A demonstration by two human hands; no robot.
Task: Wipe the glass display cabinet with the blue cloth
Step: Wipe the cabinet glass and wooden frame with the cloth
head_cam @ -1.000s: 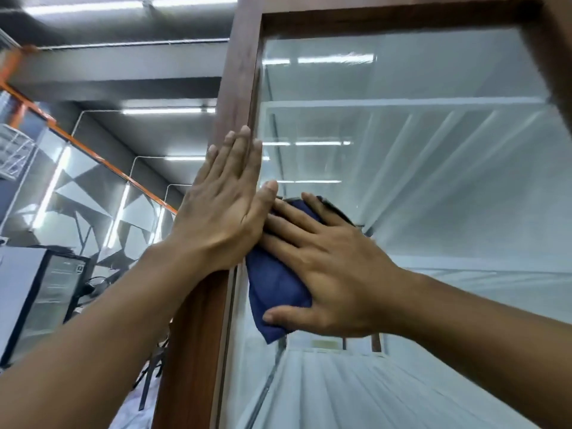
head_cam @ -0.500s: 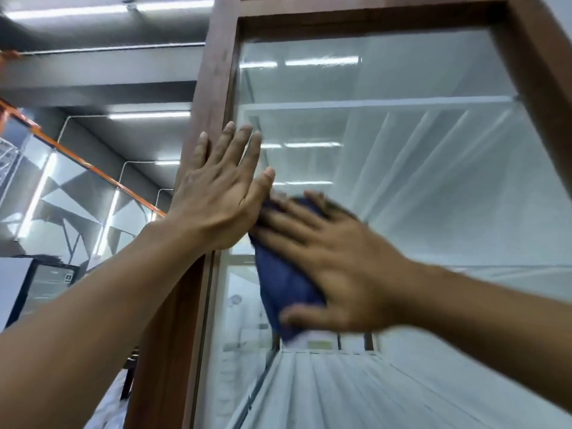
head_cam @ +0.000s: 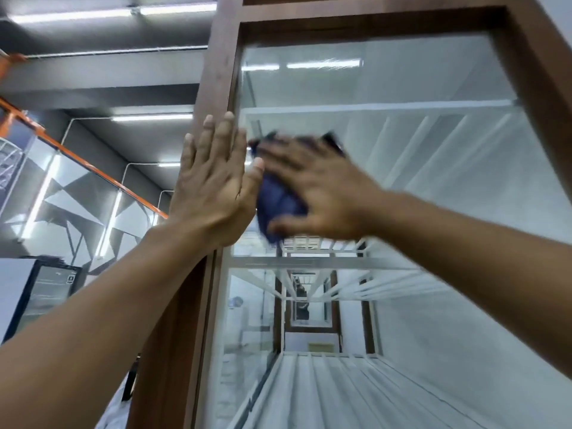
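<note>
From my seat, both forearms reach up and away from the camera. My left hand (head_cam: 213, 187) is open, its fingers straight and its palm flat on the brown wooden post (head_cam: 216, 57) at the cabinet's left edge, so I judge it to be bracing only. My right hand (head_cam: 322, 193) lies just beside it, fingers spread flat over the blue cloth (head_cam: 278, 202) and pressing it to the glass pane (head_cam: 418, 156). The hand is blurred, so I cannot tell whether the thumb hooks the cloth's lower edge.

The cloth is bunched, with its long axis running roughly up and down. It sits at the pane's far left, close against the left thumb and the post. No glass is left on that side, and the bare pane spreads away to the right, above and below. I judge the next stroke has to run rightward or down, led by the right hand alone.

Behind the pane, white shelves (head_cam: 371, 106) cross the cabinet's inside.
</note>
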